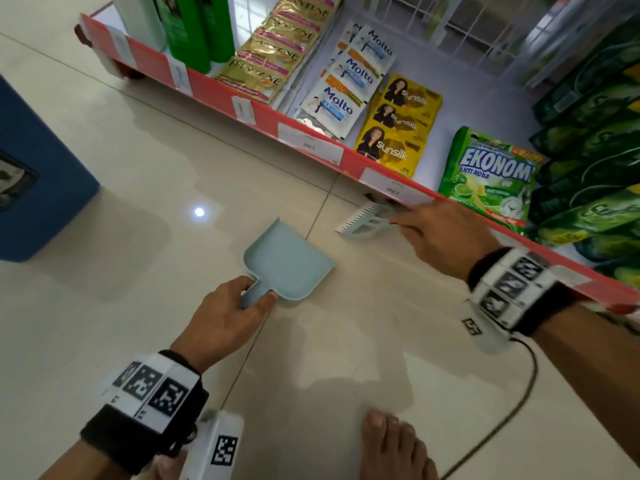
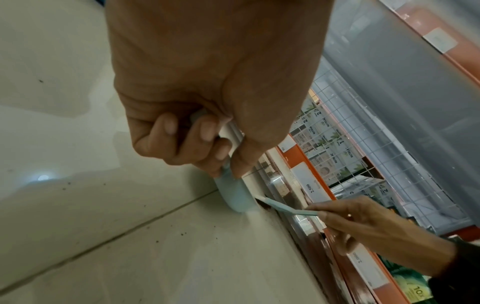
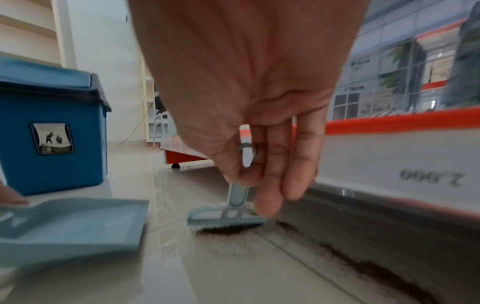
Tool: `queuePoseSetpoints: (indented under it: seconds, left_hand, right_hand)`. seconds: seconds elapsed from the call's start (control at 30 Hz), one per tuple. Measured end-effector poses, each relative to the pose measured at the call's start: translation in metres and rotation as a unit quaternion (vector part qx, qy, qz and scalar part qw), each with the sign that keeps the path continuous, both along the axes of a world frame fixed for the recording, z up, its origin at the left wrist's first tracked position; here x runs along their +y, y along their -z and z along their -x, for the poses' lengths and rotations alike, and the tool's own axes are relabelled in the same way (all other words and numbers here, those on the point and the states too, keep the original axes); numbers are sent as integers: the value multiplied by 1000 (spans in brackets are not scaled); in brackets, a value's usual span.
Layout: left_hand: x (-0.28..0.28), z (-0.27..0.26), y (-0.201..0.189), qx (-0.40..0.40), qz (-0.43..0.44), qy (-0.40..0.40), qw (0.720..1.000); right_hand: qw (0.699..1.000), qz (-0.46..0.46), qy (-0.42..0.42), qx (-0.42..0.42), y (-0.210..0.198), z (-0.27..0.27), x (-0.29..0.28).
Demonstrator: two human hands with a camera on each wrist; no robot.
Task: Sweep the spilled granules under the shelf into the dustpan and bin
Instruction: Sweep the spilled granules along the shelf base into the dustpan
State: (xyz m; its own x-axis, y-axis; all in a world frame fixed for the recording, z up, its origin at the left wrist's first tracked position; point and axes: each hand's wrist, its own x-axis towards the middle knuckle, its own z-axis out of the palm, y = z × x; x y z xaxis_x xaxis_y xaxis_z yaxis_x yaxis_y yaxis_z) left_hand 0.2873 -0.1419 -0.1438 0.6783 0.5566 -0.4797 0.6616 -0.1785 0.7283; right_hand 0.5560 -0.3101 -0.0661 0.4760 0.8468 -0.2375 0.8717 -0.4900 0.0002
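Observation:
A pale blue dustpan [image 1: 289, 261] lies flat on the tiled floor, its mouth turned toward the shelf. My left hand [image 1: 239, 303] grips its short handle [image 2: 231, 185]. My right hand [image 1: 433, 230] pinches the handle of a small pale blue toothed scraper [image 1: 363, 221] at the shelf's foot. In the right wrist view the scraper [image 3: 228, 216] stands on the floor with a small heap of dark granules [image 3: 223, 229] against its edge. More granules [image 3: 376, 269] trail along the gap under the shelf. The dustpan [image 3: 75, 222] sits to the scraper's left, a little apart.
A blue lidded bin [image 1: 38, 181] stands on the floor at the left, behind the dustpan. The low red-edged shelf [image 1: 311, 147] runs diagonally, loaded with sachets and detergent bags. My bare foot [image 1: 394, 445] and a cable [image 1: 519, 403] lie near the bottom edge.

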Motion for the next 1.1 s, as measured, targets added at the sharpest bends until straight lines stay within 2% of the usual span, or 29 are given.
queuePoseSetpoints:
  seconds: [0.17, 0.27, 0.37, 0.5, 0.67, 0.8, 0.9, 1.0, 1.1]
  left_hand:
    - [-4, 1, 0, 7, -2, -9, 1000]
    - [-6, 1, -2, 9, -16, -5, 1000]
    - [-7, 3, -3, 13, -21, 0, 1000]
    - [-5, 10, -6, 18, -21, -11, 1000]
    - [-1, 12, -3, 15, -15, -24, 999]
    - [-4, 1, 0, 7, -9, -10, 1000]
    - [-6, -12, -1, -6, -5, 8, 1000]
    - [-6, -25, -4, -22, -6, 27, 999]
    - [-6, -33, -7, -23, -15, 35, 999]
  right_hand:
    - [997, -75, -16, 13, -19, 0, 7]
    - [994, -106, -33, 17, -9, 13, 35]
    - [995, -85, -50, 26, 8, 23, 54]
    - [997, -32, -42, 48, 15, 16, 30]
    - [997, -28, -35, 55, -6, -8, -22]
    - [988, -132, -14, 75, -14, -9, -21]
    - [983, -181, -6, 38, -1, 5, 2]
    - [994, -106, 9, -30, 21, 16, 27]
    - [993, -86, 60, -60, 34, 19, 41]
